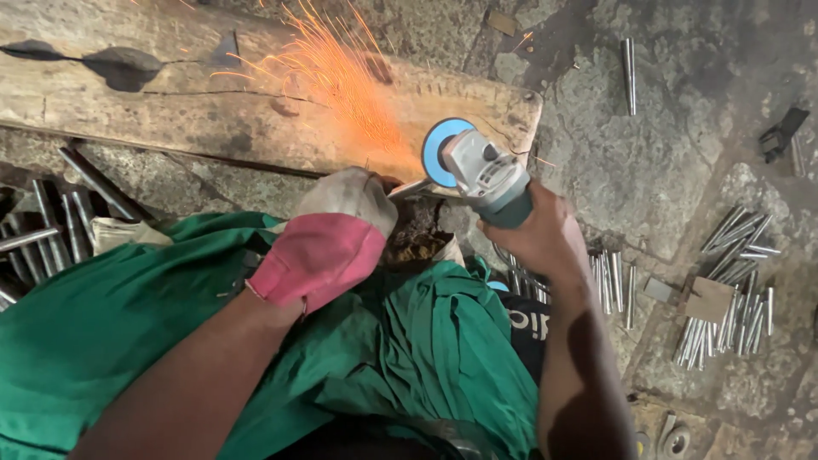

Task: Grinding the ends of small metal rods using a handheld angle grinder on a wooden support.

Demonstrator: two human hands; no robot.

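1. My right hand (538, 234) is clenched around the grey angle grinder (488, 177), whose blue disc (440, 150) faces the wooden plank (213, 102).
2. My left hand (334, 234), in a pink and white glove, grasps a metal rod (411, 188); the rod's tip meets the disc.
3. Orange sparks (341, 77) fly up across the plank.
4. More metal rods (724, 281) lie scattered on the stone floor (665, 153) to my right, with others by my left.
5. Green cloth (170, 315) covers my lap.

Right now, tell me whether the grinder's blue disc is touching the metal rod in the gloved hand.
Touching. The head view shows the blue disc meeting the metal rod, with sparks flying from there.
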